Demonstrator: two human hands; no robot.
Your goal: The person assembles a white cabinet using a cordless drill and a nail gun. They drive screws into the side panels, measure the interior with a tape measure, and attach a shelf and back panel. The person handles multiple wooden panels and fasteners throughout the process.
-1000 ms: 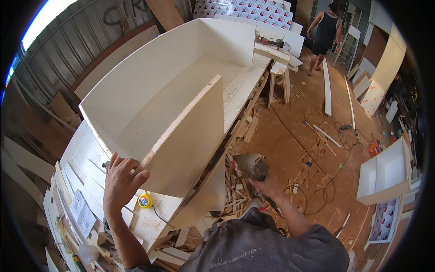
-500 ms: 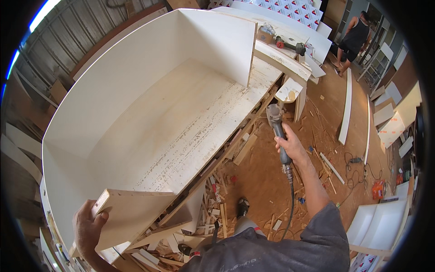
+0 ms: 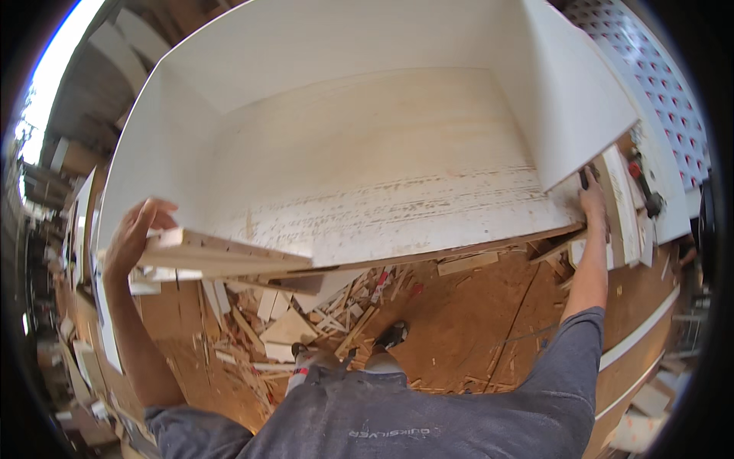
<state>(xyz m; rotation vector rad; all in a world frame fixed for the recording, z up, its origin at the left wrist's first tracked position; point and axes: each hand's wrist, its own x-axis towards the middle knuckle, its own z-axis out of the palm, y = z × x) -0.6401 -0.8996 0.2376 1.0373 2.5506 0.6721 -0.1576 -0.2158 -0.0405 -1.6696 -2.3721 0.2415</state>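
My left hand point(image 3: 136, 236) is at the left end of a pale wooden board point(image 3: 222, 251) that stands along the near edge of a large white curved box point(image 3: 359, 203). Its fingers are stretched out and loose around the board's end. Over at the box's right end, my right hand point(image 3: 593, 205) reaches low beside the white upright panel point(image 3: 566, 99). Its fingers are closed on an angle grinder point(image 3: 585, 179), of which only a dark part shows; the rest is hidden by the hand and panel.
Wood offcuts point(image 3: 344, 317) litter the brown floor around my feet. A red and black cordless tool point(image 3: 646, 186) lies on the right, near a patterned sheet point(image 3: 657, 84). The grinder's cord point(image 3: 527, 334) runs low across the floor. Long white strips point(image 3: 638, 329) lie at the right.
My view has turned to the right. My right hand has carried the grinder from over the floor to the box's right end. My left hand's fingers have loosened from the board's end.
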